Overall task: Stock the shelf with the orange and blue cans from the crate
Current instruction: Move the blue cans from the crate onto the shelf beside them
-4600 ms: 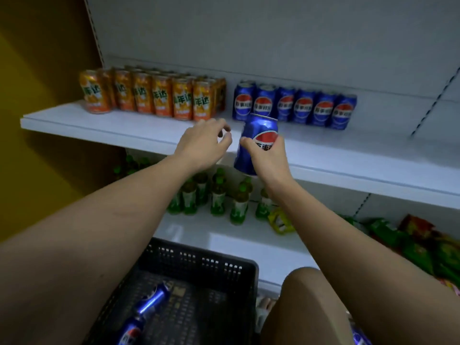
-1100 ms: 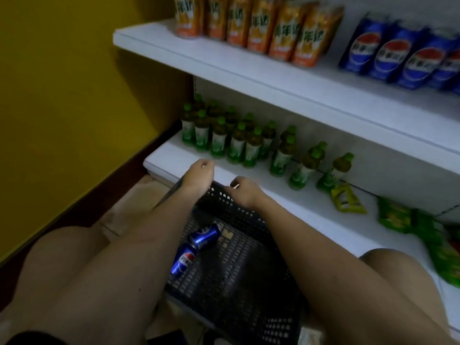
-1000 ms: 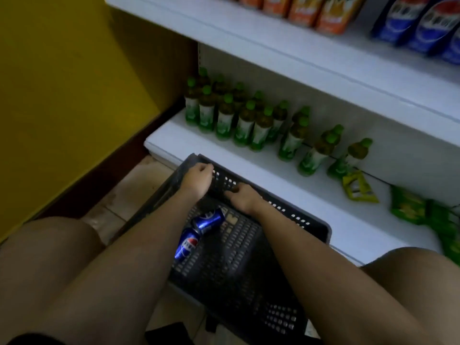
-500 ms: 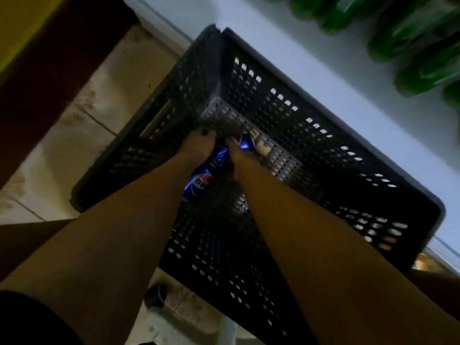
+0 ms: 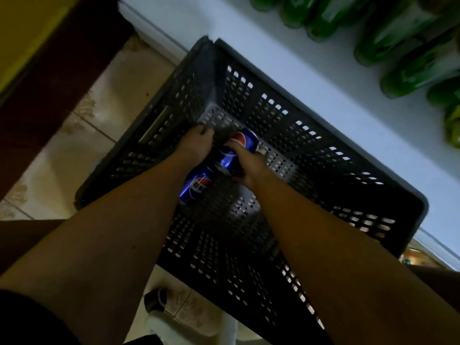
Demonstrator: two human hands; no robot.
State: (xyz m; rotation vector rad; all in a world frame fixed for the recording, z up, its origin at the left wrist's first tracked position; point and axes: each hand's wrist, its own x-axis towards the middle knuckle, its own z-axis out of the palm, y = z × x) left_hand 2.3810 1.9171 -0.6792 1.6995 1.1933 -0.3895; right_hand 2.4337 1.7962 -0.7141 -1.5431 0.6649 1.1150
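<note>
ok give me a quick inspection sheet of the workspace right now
surface: tiled floor beneath the crate, which sits against a white shelf
job's things: two blue cans lie in the crate, far can, near can; no orange cans seen
clutter: nothing seen in the crate besides the cans
hands: left hand reaches by the cans, grip unclear; right hand grips the far can
cables: nothing seen
surroundings: green bottles on the shelf, yellow wall at left

Your forearms are bare from elbow to wrist. Left hand (image 5: 196, 145) and right hand (image 5: 249, 165): no rings, watch or gloves seen. Black sleeve (image 5: 29, 319) edge at lower left.
</note>
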